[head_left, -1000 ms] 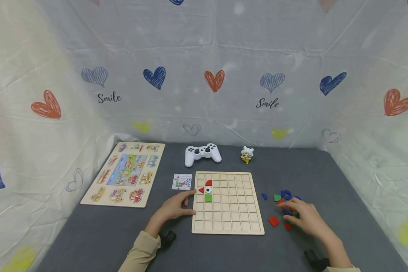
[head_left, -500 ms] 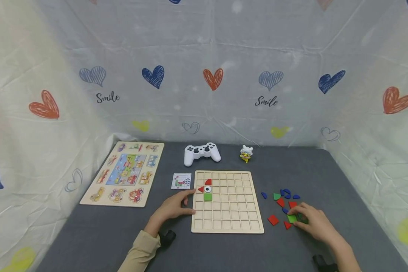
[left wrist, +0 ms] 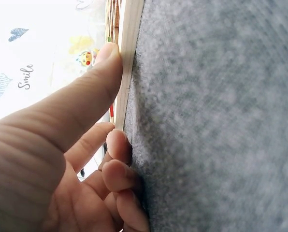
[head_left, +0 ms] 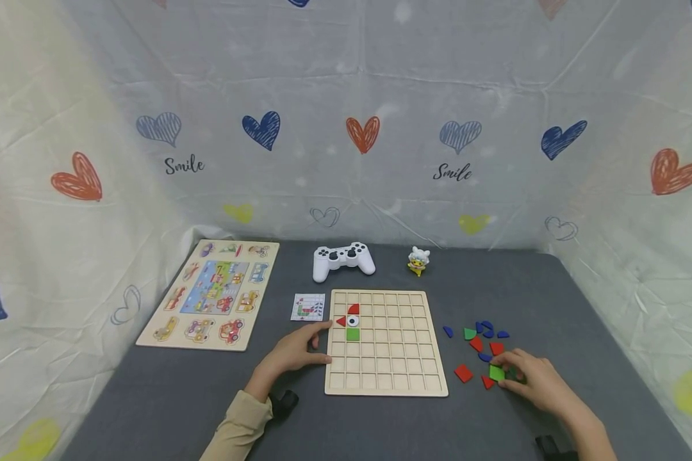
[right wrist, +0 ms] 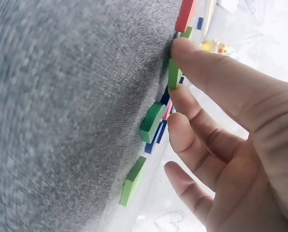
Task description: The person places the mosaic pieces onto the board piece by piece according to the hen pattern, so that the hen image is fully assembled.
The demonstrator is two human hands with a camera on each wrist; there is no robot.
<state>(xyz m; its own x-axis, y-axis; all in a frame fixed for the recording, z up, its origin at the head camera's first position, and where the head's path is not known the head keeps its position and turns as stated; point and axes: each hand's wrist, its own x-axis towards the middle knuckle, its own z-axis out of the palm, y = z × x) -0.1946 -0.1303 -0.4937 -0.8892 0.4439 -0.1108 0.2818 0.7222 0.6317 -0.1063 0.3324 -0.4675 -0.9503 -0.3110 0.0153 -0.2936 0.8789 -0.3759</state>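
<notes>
Close to the right end of the table, my right hand (head_left: 532,376) pinches a light green square tile (head_left: 496,372) between thumb and index finger; the right wrist view shows its green edge (right wrist: 174,75) between the fingertips. Thumb and index finger of my left hand (head_left: 293,351) touch the left edge of the wooden grid board (head_left: 398,381), spread apart along it. On the board sit a red rounded piece (head_left: 354,309), a red triangle (head_left: 341,321), a white eye tile (head_left: 352,321) and a green square (head_left: 353,334).
Loose blue half-rounds (head_left: 484,357), a red square (head_left: 464,373), a red triangle (head_left: 487,382) and a dark green piece (right wrist: 152,123) lie around my right hand. Behind are a picture card (head_left: 308,307), a game controller (head_left: 343,260), a small figurine (head_left: 418,261) and a picture puzzle (head_left: 207,294).
My right hand has come down and nearer across the loose pieces and now pinches the light green square, which has shifted slightly right. My left hand stays at the board's edge.
</notes>
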